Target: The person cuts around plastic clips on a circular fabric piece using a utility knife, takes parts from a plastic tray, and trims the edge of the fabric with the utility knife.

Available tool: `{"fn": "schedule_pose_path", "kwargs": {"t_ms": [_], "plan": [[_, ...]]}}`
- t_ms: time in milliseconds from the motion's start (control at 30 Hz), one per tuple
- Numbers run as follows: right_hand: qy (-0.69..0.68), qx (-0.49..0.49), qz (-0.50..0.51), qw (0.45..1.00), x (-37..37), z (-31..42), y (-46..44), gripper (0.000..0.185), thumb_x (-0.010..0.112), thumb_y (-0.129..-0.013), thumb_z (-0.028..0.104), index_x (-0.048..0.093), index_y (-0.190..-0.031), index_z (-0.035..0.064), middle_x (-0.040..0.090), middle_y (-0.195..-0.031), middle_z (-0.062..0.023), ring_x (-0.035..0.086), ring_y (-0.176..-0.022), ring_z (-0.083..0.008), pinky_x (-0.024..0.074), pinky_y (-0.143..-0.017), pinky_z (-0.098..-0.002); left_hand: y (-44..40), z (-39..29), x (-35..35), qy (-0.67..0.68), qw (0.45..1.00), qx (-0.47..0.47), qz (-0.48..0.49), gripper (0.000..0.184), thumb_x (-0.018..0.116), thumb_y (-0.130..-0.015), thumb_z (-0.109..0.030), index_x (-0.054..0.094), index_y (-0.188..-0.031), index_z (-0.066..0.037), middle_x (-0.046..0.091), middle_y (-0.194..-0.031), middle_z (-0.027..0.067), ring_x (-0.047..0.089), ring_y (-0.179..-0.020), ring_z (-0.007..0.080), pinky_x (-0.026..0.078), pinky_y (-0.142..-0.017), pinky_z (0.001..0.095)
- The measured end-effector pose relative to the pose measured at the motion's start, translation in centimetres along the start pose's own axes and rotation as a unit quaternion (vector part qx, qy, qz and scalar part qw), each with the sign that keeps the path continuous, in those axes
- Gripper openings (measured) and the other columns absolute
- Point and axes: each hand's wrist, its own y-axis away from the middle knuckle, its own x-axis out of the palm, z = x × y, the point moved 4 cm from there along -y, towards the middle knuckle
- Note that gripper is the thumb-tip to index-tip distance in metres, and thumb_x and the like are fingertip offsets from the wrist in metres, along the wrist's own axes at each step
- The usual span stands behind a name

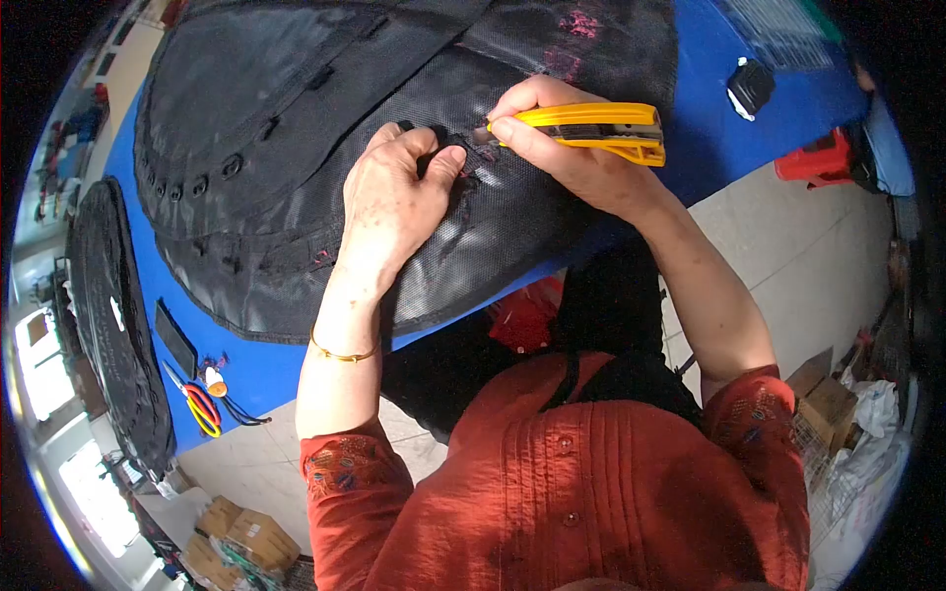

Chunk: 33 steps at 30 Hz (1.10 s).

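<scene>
A large piece of black mesh fabric with a row of eyelets and dark straps lies spread over the blue table. My right hand grips a yellow utility knife, its tip down at the fabric near the middle. Just left of the tip, my left hand presses on the cloth with fingers curled and the thumb toward the blade, pinching a fold of the black fabric. Frayed threads and small pink bits show between the two hands. Pink marks stain the fabric farther back.
Scissors with red and yellow handles, a phone and a small orange-and-white item lie at the blue table's left. Another black bundle hangs at that edge. A black-and-white object rests at right; cardboard boxes stand below.
</scene>
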Motion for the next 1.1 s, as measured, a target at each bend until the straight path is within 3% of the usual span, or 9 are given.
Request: {"fn": "schedule_pose_path", "kwargs": {"t_ms": [133, 233, 300, 633, 700, 833, 900, 1033, 1100], "plan": [[-0.001, 0.006, -0.007, 1.000, 0.16, 0.02, 0.04, 0.017, 0.067, -0.091, 0.010, 0.063, -0.108, 0.0096, 0.060, -0.100, -0.0087, 0.062, -0.094, -0.0266, 0.0521, -0.081, -0.0372, -0.01, 0.34, 0.26, -0.011, 1.000, 0.017, -0.013, 0.024, 0.073, -0.089, -0.027, 0.069, -0.084, -0.004, 0.058, -0.084, 0.0146, 0.063, -0.080, 0.0341, 0.050, -0.073, 0.0434], [-0.032, 0.069, -0.001, 0.997, 0.24, -0.35, 0.05, 0.017, 0.067, -0.092, 0.011, 0.063, -0.108, 0.0096, 0.061, -0.100, -0.0080, 0.062, -0.096, -0.0262, 0.0521, -0.083, -0.0364, -0.01, 0.12, 0.04, 0.003, 1.000, -0.007, -0.001, 0.025, 0.074, -0.088, -0.027, 0.069, -0.083, -0.003, 0.058, -0.084, 0.0146, 0.063, -0.080, 0.0340, 0.050, -0.073, 0.0435], [0.059, -0.048, -0.019, 0.997, 0.13, 0.14, 0.12, 0.016, 0.068, -0.092, 0.011, 0.063, -0.107, 0.0098, 0.061, -0.101, -0.0075, 0.063, -0.097, -0.0261, 0.0524, -0.084, -0.0358, -0.03, 0.15, 0.04, 0.004, 1.000, -0.007, 0.001, 0.025, 0.074, -0.088, -0.027, 0.068, -0.083, -0.003, 0.059, -0.084, 0.0146, 0.063, -0.079, 0.0340, 0.050, -0.072, 0.0436], [0.066, -0.050, -0.003, 0.997, 0.15, 0.31, 0.05, 0.019, 0.069, -0.090, 0.009, 0.062, -0.108, 0.0107, 0.060, -0.101, -0.0069, 0.063, -0.096, -0.0262, 0.0535, -0.082, -0.0358, -0.04, 0.16, 0.11, 0.000, 1.000, -0.001, 0.000, 0.025, 0.074, -0.088, -0.026, 0.068, -0.083, -0.002, 0.059, -0.083, 0.0155, 0.063, -0.079, 0.0344, 0.050, -0.071, 0.0439], [-0.021, 0.045, 0.005, 0.999, 0.12, -0.10, -0.03, 0.019, 0.069, -0.089, 0.008, 0.062, -0.107, 0.0101, 0.060, -0.101, -0.0071, 0.063, -0.095, -0.0260, 0.0538, -0.080, -0.0356, -0.01, 0.43, 0.28, 0.002, 1.000, 0.011, -0.009, 0.025, 0.074, -0.088, -0.026, 0.068, -0.083, -0.002, 0.059, -0.083, 0.0156, 0.063, -0.078, 0.0343, 0.050, -0.071, 0.0439], [-0.008, 0.066, 0.021, 0.998, -0.18, 0.06, -0.13, 0.014, 0.062, -0.096, 0.005, 0.063, -0.109, 0.0095, 0.063, -0.102, -0.0060, 0.065, -0.093, -0.0216, 0.0529, -0.081, -0.0310, -0.01, 0.10, 0.08, 0.001, 1.000, 0.009, -0.008, 0.025, 0.074, -0.088, -0.025, 0.068, -0.083, -0.002, 0.059, -0.083, 0.0156, 0.063, -0.078, 0.0341, 0.050, -0.072, 0.0438], [0.040, -0.029, 0.011, 0.999, -0.21, 0.31, 0.03, 0.015, 0.063, -0.095, 0.005, 0.063, -0.110, 0.0101, 0.062, -0.102, -0.0064, 0.065, -0.092, -0.0224, 0.0529, -0.081, -0.0314, -0.01, 0.31, 0.21, 0.001, 1.000, 0.015, -0.012, 0.025, 0.074, -0.088, -0.025, 0.068, -0.083, -0.001, 0.059, -0.083, 0.0154, 0.063, -0.078, 0.0340, 0.050, -0.072, 0.0437], [0.039, -0.030, 0.018, 0.999, -0.19, 0.13, 0.13, 0.021, 0.064, -0.094, 0.004, 0.062, -0.113, 0.0115, 0.061, -0.103, -0.0065, 0.065, -0.093, -0.0228, 0.0530, -0.080, -0.0315, -0.04, 0.11, 0.08, 0.009, 1.000, 0.008, -0.012, 0.024, 0.074, -0.088, -0.025, 0.068, -0.083, -0.001, 0.059, -0.083, 0.0150, 0.063, -0.079, 0.0334, 0.050, -0.073, 0.0434], [0.072, -0.082, -0.022, 0.994, -0.19, 0.37, 0.12, 0.018, 0.069, -0.087, 0.007, 0.062, -0.104, 0.0097, 0.059, -0.096, -0.0072, 0.063, -0.090, -0.0256, 0.0537, -0.075, -0.0346, 0.00, 0.36, 0.19, 0.002, 1.000, 0.017, -0.018, 0.025, 0.074, -0.088, -0.025, 0.068, -0.083, -0.001, 0.059, -0.083, 0.0150, 0.063, -0.079, 0.0334, 0.050, -0.073, 0.0434]]}}
